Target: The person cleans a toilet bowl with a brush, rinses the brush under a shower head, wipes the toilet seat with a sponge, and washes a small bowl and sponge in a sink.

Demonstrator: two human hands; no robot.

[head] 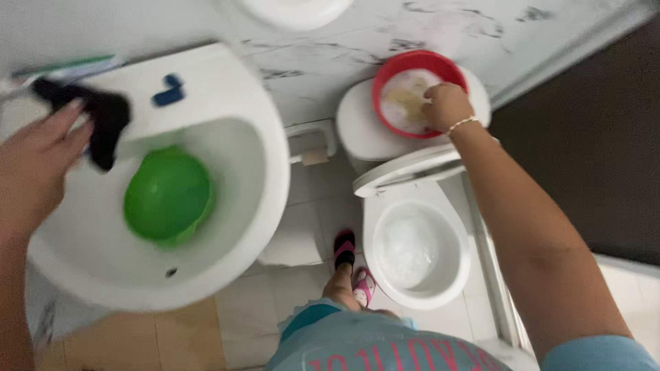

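Observation:
My left hand (34,161) holds a black cloth (100,117) over the rim of a white wash basin (240,137). A green bowl (167,196) sits inside the basin. My right hand (445,104) reaches into a red bowl (392,69) of soapy water that stands on the white toilet tank (357,130). Whether the fingers grip anything in the bowl is hidden by foam and blur.
The toilet (416,251) is open with water in it, its seat raised. My foot in a black and pink slipper (345,249) stands on the tiled floor between basin pedestal and toilet. A blue item (168,91) lies on the basin ledge. A marbled wall lies behind.

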